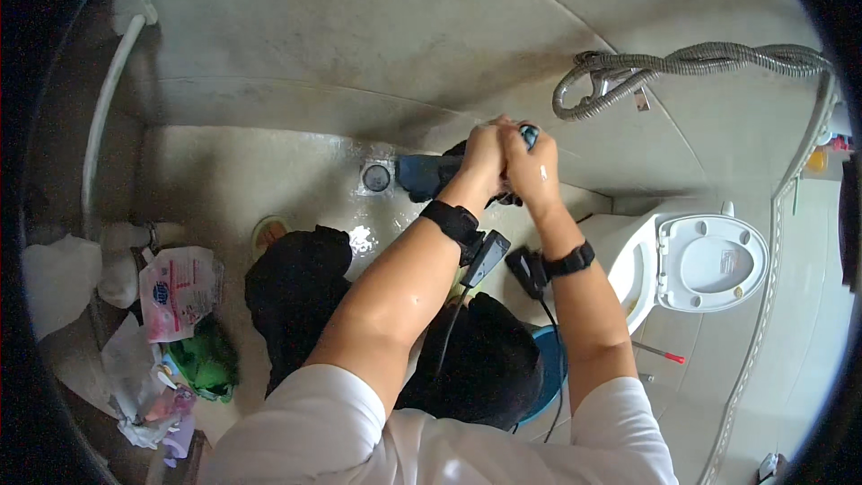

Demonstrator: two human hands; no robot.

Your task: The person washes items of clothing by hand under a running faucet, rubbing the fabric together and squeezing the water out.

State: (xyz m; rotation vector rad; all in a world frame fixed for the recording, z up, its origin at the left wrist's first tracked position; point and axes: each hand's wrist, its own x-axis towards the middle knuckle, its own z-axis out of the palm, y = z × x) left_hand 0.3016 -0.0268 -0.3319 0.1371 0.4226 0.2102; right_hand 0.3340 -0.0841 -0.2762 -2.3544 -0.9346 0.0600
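My left hand (485, 154) and my right hand (533, 166) are pressed together, fingers wrapped tightly round a wet dark blue cloth (418, 176). A bluish end of it pokes out at the top of the right hand, and darker folds hang below both hands. Whether it is one garment or more I cannot tell. Both hands and forearms look wet. Beneath the cloth's left end, a round floor drain (376, 178) sits in the wet floor. Each wrist wears a black strap with a small cabled device.
A coiled metal shower hose (664, 67) hangs from the wall at the upper right. On the right stands a white toilet (646, 260). Part of a blue basin (546, 364) shows beside my leg. Plastic bags and packages (180, 292) lie at the left.
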